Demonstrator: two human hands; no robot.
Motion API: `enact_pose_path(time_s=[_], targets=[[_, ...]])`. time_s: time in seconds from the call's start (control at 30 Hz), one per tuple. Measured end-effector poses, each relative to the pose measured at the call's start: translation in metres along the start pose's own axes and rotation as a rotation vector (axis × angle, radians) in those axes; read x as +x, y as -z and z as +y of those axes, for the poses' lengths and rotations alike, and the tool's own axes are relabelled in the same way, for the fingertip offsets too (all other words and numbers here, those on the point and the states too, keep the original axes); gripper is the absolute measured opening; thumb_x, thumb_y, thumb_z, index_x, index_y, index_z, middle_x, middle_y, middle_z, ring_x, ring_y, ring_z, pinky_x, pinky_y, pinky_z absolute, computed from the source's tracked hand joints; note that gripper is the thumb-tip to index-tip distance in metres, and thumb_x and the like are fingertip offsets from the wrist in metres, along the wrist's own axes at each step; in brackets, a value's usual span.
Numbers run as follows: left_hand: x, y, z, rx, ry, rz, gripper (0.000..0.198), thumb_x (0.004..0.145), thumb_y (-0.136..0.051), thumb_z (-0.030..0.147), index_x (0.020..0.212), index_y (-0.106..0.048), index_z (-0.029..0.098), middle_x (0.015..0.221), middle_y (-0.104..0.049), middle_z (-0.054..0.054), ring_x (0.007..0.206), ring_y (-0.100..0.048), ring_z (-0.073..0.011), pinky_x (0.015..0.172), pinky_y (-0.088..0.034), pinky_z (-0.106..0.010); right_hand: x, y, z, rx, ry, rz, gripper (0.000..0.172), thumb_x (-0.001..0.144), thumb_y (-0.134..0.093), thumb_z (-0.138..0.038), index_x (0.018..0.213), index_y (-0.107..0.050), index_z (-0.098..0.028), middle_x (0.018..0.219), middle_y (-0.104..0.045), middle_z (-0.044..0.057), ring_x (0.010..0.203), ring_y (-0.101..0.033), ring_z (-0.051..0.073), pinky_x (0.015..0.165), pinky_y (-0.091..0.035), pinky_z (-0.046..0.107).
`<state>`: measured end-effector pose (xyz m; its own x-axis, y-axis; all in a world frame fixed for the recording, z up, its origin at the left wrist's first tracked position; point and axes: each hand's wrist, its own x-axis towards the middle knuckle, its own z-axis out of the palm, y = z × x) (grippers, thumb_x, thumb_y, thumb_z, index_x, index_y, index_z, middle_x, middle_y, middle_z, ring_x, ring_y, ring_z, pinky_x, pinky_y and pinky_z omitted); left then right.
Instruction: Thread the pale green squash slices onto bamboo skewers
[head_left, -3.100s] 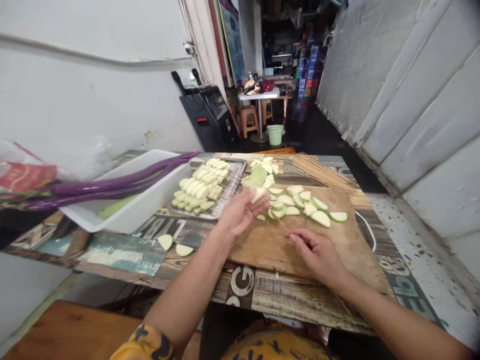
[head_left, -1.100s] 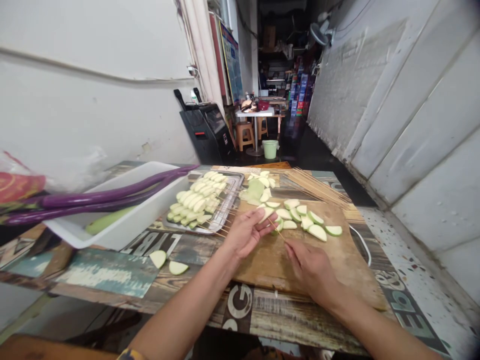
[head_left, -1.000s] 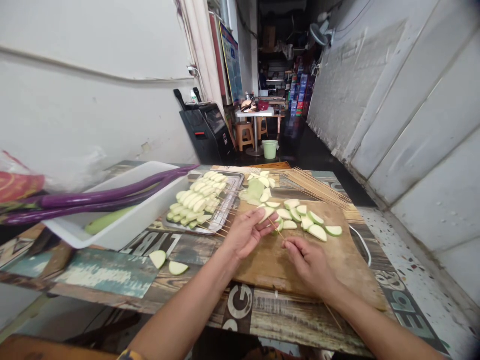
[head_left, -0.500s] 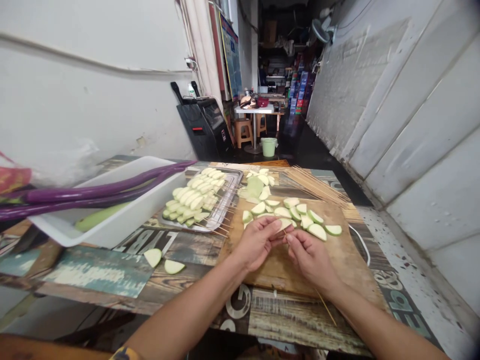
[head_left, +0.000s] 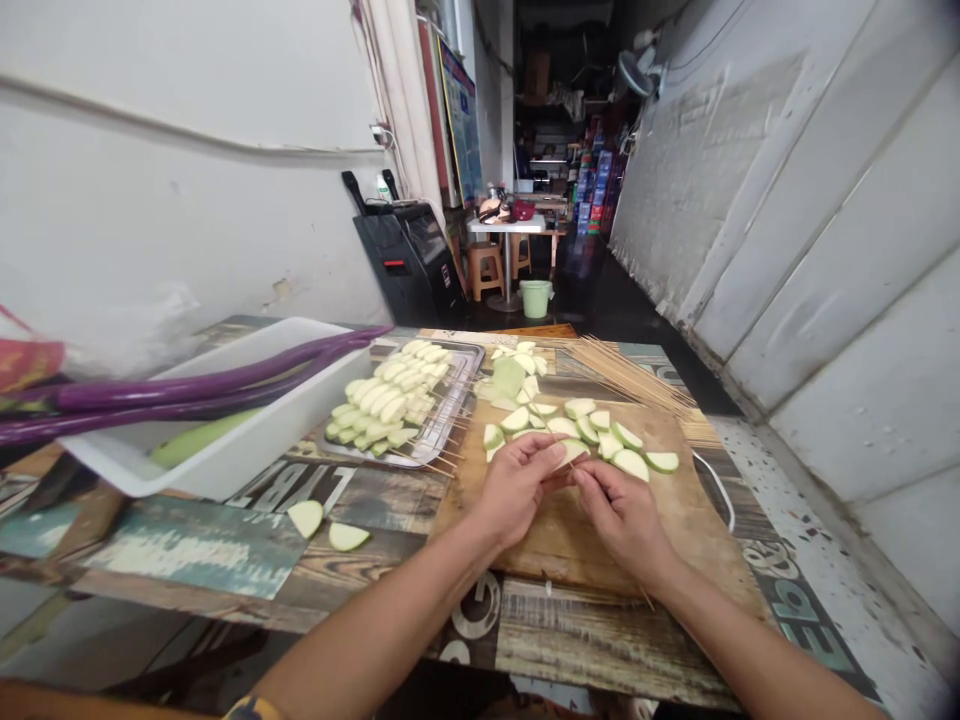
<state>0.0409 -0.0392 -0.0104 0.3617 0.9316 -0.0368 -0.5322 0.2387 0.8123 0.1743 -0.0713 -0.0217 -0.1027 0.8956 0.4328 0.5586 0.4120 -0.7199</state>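
Over the wooden cutting board (head_left: 487, 530), my left hand (head_left: 514, 490) is closed on a green-skinned, pale-fleshed vegetable slice (head_left: 574, 452), pinched by thumb and fingers. Close beside it, my right hand (head_left: 622, 515) grips a thin bamboo skewer (head_left: 646, 597), whose tail shows below the wrist. The skewer's front end meets the slice; how deep it goes is hidden by the fingers. Several loose slices (head_left: 630, 464) lie just beyond my hands on the board. To the left, a metal tray (head_left: 469, 362) carries rows of skewered slices (head_left: 390, 390).
A white tub (head_left: 225, 470) at left holds long purple eggplants (head_left: 195, 385) and a green vegetable (head_left: 199, 437). Two loose slices (head_left: 349, 537) lie on the patterned table (head_left: 202, 540). Bare skewers (head_left: 630, 375) are spread at the back right. A white wall (head_left: 847, 280) runs along the right.
The skewer has shifted forward with my right hand, so less of its tail shows below the wrist. The slice in my left hand has tilted, showing more green skin.
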Motion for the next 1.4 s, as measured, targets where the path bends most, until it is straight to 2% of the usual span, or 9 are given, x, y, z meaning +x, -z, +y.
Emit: enact_pose_path(time_s=[0.1,0.27,0.33,0.43,0.63,0.77,1.0,1.2,1.4], targets=[[0.002,0.008,0.006,0.265,-0.133,0.031,0.03,0.074,-0.061,0.031,0.099,-0.06,0.015,0.09,-0.066,-0.007,0.08,-0.062,-0.0158,0.076,-0.049,-0.032,0.001,0.005,0.002,-0.055,0.034,0.025,0.022,0.086,-0.042,-0.027,0.081,-0.06,-0.016,0.062,-0.058,0.001,0.054,-0.051,0.011,0.052,-0.039,0.022],[0.011,0.032,0.017,1.083,-0.638,0.162,0.035,0.077,-0.055,0.038,0.106,-0.06,0.019,0.102,-0.063,-0.008,0.096,-0.056,-0.0193,0.089,-0.041,-0.036,0.005,0.021,0.007,-0.049,-0.119,0.18,0.023,0.084,-0.045,-0.033,0.081,-0.061,-0.017,0.055,-0.052,-0.002,0.05,-0.047,0.011,0.05,-0.037,0.022],[0.015,0.037,0.017,1.372,-0.675,0.113,0.039,0.073,-0.06,0.041,0.104,-0.062,0.019,0.105,-0.061,-0.01,0.099,-0.053,-0.0225,0.089,-0.04,-0.037,0.007,0.025,0.012,0.036,-0.211,0.227,0.025,0.084,-0.045,-0.037,0.081,-0.06,-0.017,0.053,-0.05,-0.002,0.048,-0.045,0.01,0.047,-0.035,0.022],[0.018,0.039,0.013,1.585,-0.582,0.082,0.041,0.069,-0.061,0.046,0.099,-0.064,0.018,0.095,-0.06,-0.01,0.089,-0.053,-0.0231,0.08,-0.041,-0.036,0.009,0.026,0.021,0.213,-0.325,0.283,0.028,0.083,-0.046,-0.042,0.082,-0.058,-0.016,0.05,-0.044,-0.005,0.041,-0.037,0.007,0.042,-0.031,0.021],[0.019,0.038,0.008,1.554,-0.47,0.046,0.043,0.067,-0.062,0.049,0.097,-0.064,0.019,0.091,-0.058,-0.009,0.088,-0.05,-0.0225,0.081,-0.037,-0.035,0.012,0.024,0.025,0.452,-0.425,0.314,0.029,0.08,-0.049,-0.045,0.082,-0.055,-0.017,0.047,-0.038,-0.007,0.036,-0.03,0.005,0.035,-0.023,0.019],[0.019,0.034,0.004,1.553,-0.479,0.007,0.048,0.068,-0.063,0.045,0.109,-0.058,0.02,0.098,-0.058,-0.01,0.094,-0.049,-0.0245,0.084,-0.035,-0.036,0.011,0.022,0.02,0.418,-0.427,0.274,0.029,0.08,-0.05,-0.044,0.081,-0.056,-0.016,0.047,-0.04,-0.006,0.037,-0.031,0.005,0.036,-0.024,0.019],[0.015,0.024,0.0,1.596,-0.557,0.006,0.034,0.081,-0.047,0.03,0.114,-0.055,0.021,0.115,-0.055,-0.011,0.11,-0.043,-0.0256,0.093,-0.026,-0.041,0.01,0.018,0.017,0.347,-0.409,0.222,0.028,0.08,-0.049,-0.044,0.078,-0.056,-0.017,0.049,-0.042,-0.005,0.042,-0.034,0.007,0.04,-0.026,0.02],[0.015,0.02,-0.004,1.461,-0.519,-0.242,0.038,0.083,-0.039,0.019,0.119,-0.05,0.026,0.126,-0.05,-0.008,0.123,-0.034,-0.0233,0.102,-0.017,-0.042,0.008,0.016,0.013,0.308,-0.39,0.209,0.029,0.082,-0.046,-0.043,0.079,-0.056,-0.016,0.049,-0.041,-0.005,0.043,-0.034,0.007,0.041,-0.026,0.02],[0.016,0.025,-0.005,1.505,-0.53,0.064,0.039,0.079,-0.05,0.032,0.115,-0.053,0.016,0.116,-0.053,-0.015,0.116,-0.039,-0.0272,0.097,-0.023,-0.04,0.006,0.016,0.011,0.293,-0.398,0.22,0.026,0.081,-0.047,-0.042,0.076,-0.056,-0.018,0.049,-0.042,-0.005,0.043,-0.035,0.008,0.042,-0.028,0.021]])
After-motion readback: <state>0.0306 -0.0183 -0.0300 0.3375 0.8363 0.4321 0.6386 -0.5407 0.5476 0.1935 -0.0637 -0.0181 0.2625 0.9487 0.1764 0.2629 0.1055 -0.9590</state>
